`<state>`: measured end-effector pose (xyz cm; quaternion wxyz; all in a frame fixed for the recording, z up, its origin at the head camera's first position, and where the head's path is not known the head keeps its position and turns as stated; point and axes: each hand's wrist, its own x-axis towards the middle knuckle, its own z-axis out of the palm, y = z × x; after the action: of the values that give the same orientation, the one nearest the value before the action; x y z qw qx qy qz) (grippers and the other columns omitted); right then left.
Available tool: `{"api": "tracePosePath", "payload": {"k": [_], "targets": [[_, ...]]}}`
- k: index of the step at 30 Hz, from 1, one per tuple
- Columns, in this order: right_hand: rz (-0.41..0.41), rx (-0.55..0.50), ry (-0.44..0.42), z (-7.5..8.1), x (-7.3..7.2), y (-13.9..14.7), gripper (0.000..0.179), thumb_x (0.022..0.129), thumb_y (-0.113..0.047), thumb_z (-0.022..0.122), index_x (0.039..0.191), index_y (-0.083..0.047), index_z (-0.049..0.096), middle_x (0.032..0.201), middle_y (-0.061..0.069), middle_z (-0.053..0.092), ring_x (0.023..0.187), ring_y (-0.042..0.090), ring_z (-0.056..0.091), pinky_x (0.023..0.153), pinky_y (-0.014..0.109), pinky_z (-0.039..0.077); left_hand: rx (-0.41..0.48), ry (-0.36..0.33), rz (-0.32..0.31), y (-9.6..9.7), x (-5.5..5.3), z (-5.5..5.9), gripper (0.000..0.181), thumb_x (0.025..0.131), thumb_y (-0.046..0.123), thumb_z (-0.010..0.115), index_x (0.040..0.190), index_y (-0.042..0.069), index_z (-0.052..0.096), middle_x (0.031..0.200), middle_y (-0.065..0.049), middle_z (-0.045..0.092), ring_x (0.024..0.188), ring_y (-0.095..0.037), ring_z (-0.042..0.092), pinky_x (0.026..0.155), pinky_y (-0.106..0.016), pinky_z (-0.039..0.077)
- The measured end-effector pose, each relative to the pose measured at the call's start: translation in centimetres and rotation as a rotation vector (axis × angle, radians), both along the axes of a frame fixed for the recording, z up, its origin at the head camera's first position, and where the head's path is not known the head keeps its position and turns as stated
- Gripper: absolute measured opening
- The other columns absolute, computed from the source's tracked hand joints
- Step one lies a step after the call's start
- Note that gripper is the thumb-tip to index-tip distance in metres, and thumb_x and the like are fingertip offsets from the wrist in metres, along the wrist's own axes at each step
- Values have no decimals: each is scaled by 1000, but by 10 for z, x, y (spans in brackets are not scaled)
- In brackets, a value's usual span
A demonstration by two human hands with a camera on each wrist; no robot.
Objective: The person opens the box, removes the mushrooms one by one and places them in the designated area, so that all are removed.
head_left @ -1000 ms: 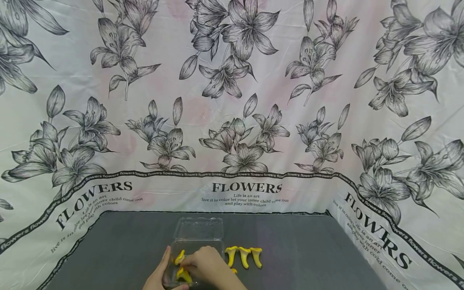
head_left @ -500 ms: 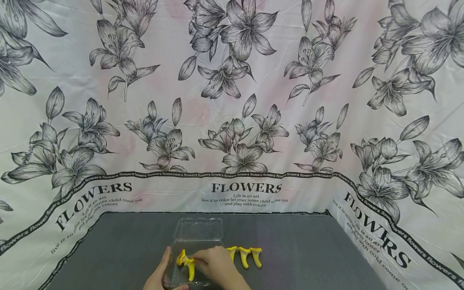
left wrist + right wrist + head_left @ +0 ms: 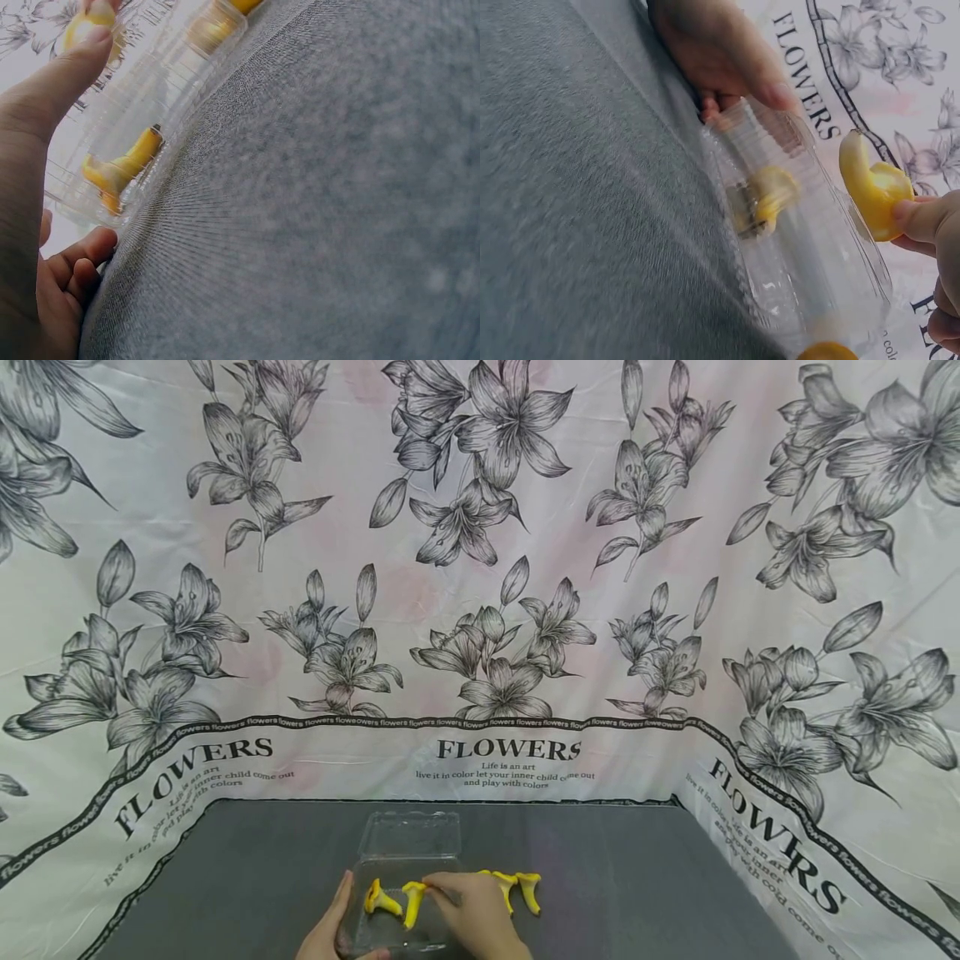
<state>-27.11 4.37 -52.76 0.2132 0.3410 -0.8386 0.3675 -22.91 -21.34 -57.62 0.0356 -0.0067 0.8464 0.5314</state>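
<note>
A clear plastic clamshell box (image 3: 375, 939) sits on the grey table, its lid (image 3: 411, 835) folded open toward the back. My left hand (image 3: 328, 922) grips the box's left side; in the right wrist view its thumb lies over the rim, fingers along the outside. Above the box my right hand (image 3: 476, 906) pinches a yellow chanterelle mushroom (image 3: 412, 906) by its cap, stem pointing down toward me in the head view. Another chanterelle (image 3: 124, 165) lies inside the box, near the left hand.
Right of the box, more yellow chanterelles (image 3: 529, 893) stand in a row on the grey table (image 3: 637, 877), some partly behind the right hand. White cloth walls (image 3: 510, 772) with flower print enclose the table at the back and sides.
My right hand has shifted to the right with a chanterelle, away from the one lying at the left in the box. The left hand has stayed on the box.
</note>
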Motion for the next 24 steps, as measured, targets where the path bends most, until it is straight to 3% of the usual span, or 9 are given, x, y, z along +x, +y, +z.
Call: {"api": "tracePosePath", "payload": {"k": [1,3,5,9,11,13,18,20,24], "targets": [[-7,-7,-1,0,1,2,12,94,-17,82,106,-16,86,100,-9,82,78,-6,70,67,11,52,-3,-11,5,0,0,1,124,84,38,90,170,0,9,172,-33,8,86,-43,60,60,-31,43],[-24,-24,-25,0,3,7,13,94,-18,82,106,-16,86,99,-8,82,65,-10,61,59,12,48,-31,-22,13,1,1,3,125,84,41,90,170,0,9,172,-33,10,89,-47,62,66,-35,50],[-33,-53,-65,0,4,12,14,95,-19,81,107,-15,86,98,-6,82,54,-11,46,51,13,42,-57,-28,19,2,1,4,125,84,43,90,169,-1,10,172,-33,12,94,-45,62,68,-38,49],[-55,-113,-89,2,4,22,14,95,-16,81,108,-13,86,95,-2,83,45,-11,22,43,13,30,-73,-39,29,4,2,7,125,83,45,90,170,1,10,172,-32,12,74,-27,55,61,-33,45],[-66,-136,-83,4,3,26,15,94,-14,82,108,-12,85,95,0,83,44,-13,21,41,12,29,-70,-46,35,5,2,8,125,83,45,90,170,3,10,172,-32,12,65,-22,46,56,-31,39],[-80,-157,-90,7,2,32,15,93,-12,82,108,-11,85,95,0,83,43,-14,21,40,11,28,-82,-39,30,5,3,8,124,84,46,89,170,2,11,172,-32,13,75,-27,57,60,-32,42],[-152,-187,-102,15,0,48,12,94,-12,83,105,-12,86,94,-2,83,45,-13,20,41,12,25,-77,-39,14,3,4,8,122,86,45,87,170,3,9,172,-32,12,71,-26,56,60,-31,43],[-176,-197,-81,15,0,55,11,93,-11,83,104,-12,86,93,-2,83,44,-13,21,41,12,26,-59,-43,8,2,4,7,123,86,44,88,171,4,8,172,-32,11,58,-19,41,55,-29,39],[-205,-217,-48,9,-1,70,14,89,-7,85,102,-12,87,82,-5,80,45,-15,20,41,11,25,-52,-31,1,1,4,5,123,86,44,88,171,4,8,172,-33,12,57,-17,40,55,-28,38]]}}
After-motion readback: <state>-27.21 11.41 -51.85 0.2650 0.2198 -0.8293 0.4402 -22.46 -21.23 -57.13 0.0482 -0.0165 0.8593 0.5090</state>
